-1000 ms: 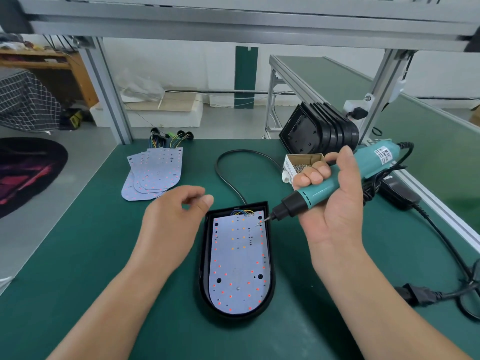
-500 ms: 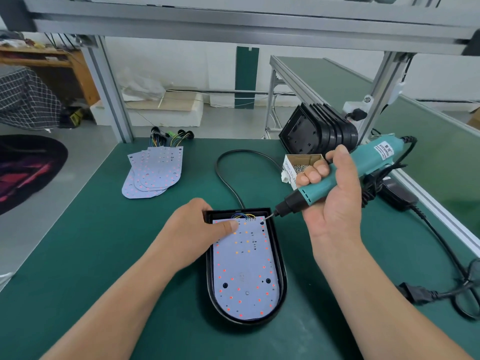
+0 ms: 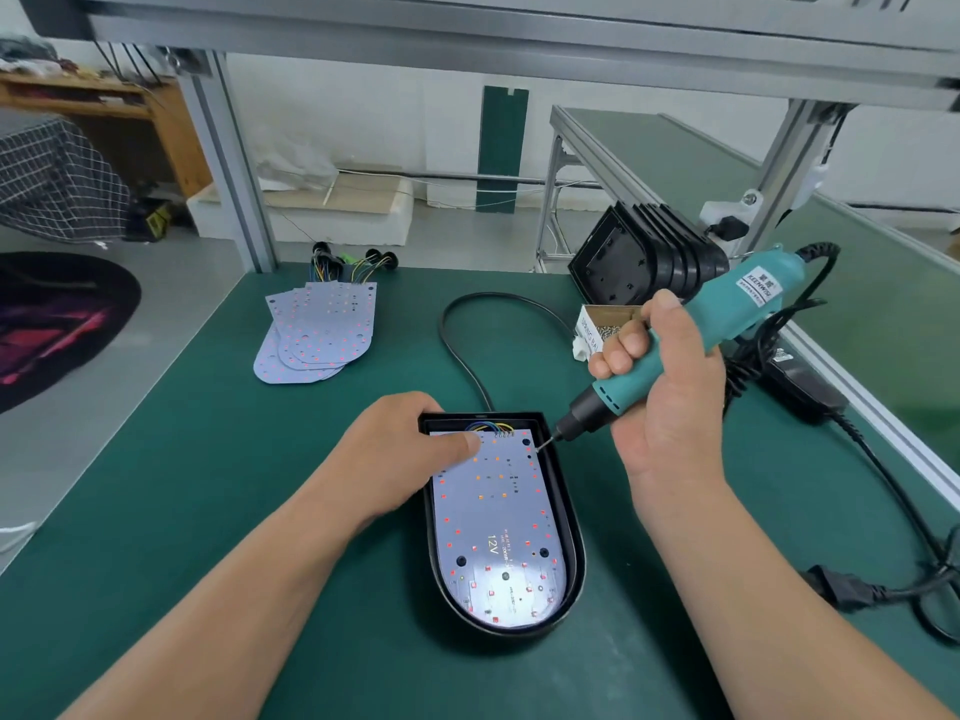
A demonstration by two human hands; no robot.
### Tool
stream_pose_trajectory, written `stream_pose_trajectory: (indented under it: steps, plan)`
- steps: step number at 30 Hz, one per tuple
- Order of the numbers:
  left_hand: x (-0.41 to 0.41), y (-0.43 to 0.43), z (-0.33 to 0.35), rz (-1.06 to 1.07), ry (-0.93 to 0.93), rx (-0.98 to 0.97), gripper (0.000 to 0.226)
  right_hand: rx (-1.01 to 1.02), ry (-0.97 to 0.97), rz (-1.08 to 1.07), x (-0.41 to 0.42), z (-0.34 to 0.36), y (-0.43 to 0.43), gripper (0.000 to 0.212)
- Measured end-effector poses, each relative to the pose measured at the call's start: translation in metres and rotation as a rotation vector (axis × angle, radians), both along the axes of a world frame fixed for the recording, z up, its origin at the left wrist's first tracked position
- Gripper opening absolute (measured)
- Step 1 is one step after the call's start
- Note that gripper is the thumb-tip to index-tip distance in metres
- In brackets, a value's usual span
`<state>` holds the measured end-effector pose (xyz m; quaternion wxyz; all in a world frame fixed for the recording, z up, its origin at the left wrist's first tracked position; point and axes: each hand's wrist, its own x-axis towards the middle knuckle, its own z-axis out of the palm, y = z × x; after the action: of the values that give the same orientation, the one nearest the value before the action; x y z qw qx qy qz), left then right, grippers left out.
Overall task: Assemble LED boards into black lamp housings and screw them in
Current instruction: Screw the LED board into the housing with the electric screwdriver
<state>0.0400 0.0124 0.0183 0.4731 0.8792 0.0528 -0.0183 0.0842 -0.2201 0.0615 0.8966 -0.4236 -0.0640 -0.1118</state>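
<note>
A black lamp housing [image 3: 574, 537] lies on the green table in front of me, with a white LED board [image 3: 498, 522] seated inside it. My left hand [image 3: 405, 449] rests on the housing's upper left corner, its thumb pressing on the board. My right hand [image 3: 660, 397] grips a teal electric screwdriver [image 3: 722, 324], tilted down to the left. The bit tip sits at the board's upper right corner, next to a screw hole. Coloured wires show at the board's top edge.
A fanned stack of spare LED boards [image 3: 317, 335] with wire bundles lies at the back left. Stacked black housings [image 3: 644, 257] stand at the back right, with a small cardboard box of screws [image 3: 602, 324] before them. Black cables [image 3: 883, 485] and a plug trail along the right.
My left hand came down from above the table onto the housing's top left and now presses the board. The housing shifted slightly right. The screwdriver tip stays at the upper right corner.
</note>
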Motion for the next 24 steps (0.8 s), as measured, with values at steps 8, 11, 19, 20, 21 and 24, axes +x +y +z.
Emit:
stream_pose_trajectory:
  steps: [8, 11, 19, 20, 21, 24]
  plan:
    - [0.0, 0.0, -0.002, -0.003, -0.007, -0.016, 0.045, -0.039, -0.017, 0.022, 0.0, -0.003, 0.004, 0.021]
    - [0.001, 0.001, -0.003, -0.004, -0.007, -0.022, 0.046, -0.062, -0.03, 0.02, -0.001, -0.002, 0.006, 0.019]
    - [0.002, 0.0, -0.003, -0.005, -0.001, -0.015, 0.044, -0.248, -0.194, 0.17, -0.006, 0.005, 0.012, 0.018]
    - [0.001, 0.0, -0.002, -0.005, 0.004, -0.023, 0.043, -0.279, -0.222, 0.196, -0.008, 0.007, 0.014, 0.018]
    - [0.001, 0.0, -0.002, -0.004, 0.01, -0.031, 0.043, -0.304, -0.242, 0.217, -0.009, 0.008, 0.016, 0.018]
    - [0.002, -0.001, -0.002, -0.004, 0.02, -0.044, 0.043, -0.355, -0.266, 0.247, -0.011, 0.011, 0.021, 0.02]
